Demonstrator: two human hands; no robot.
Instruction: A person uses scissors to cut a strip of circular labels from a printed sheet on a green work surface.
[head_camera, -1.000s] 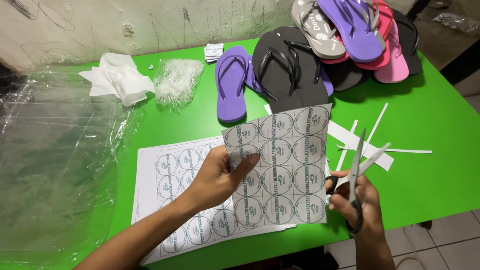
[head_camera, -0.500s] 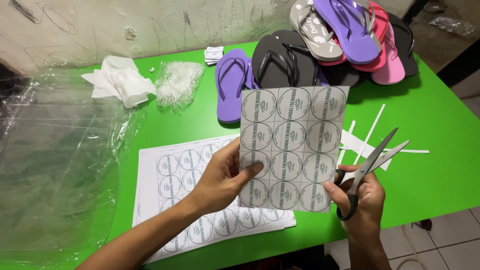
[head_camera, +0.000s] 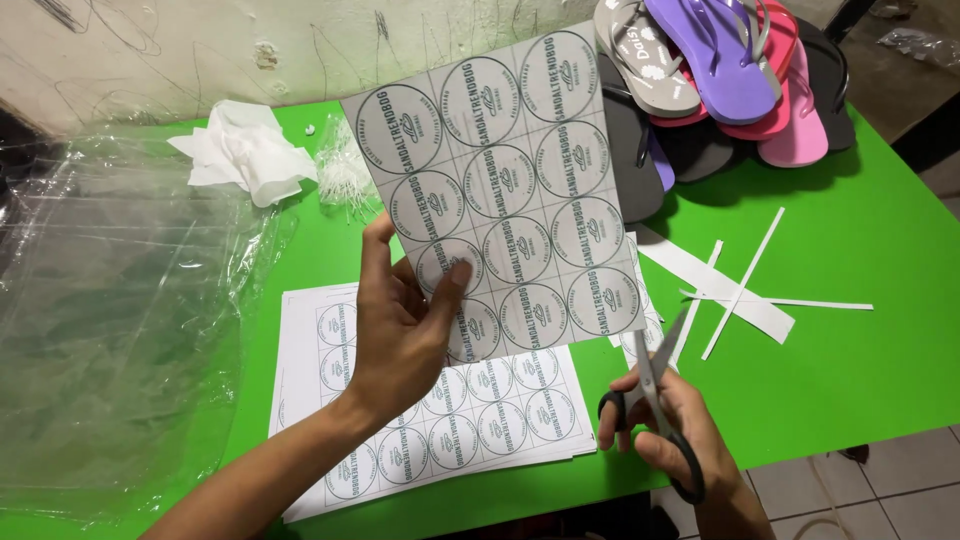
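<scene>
From the head view, your left hand (head_camera: 400, 330) pinches a sheet of round labels (head_camera: 505, 195) upright above the green desk (head_camera: 860, 370). Your right hand (head_camera: 665, 425) grips scissors (head_camera: 655, 400) (blades slightly apart) just beneath its lower edge. You look mid-trim; the next cut needs the blades lined up on a grid line.
</scene>
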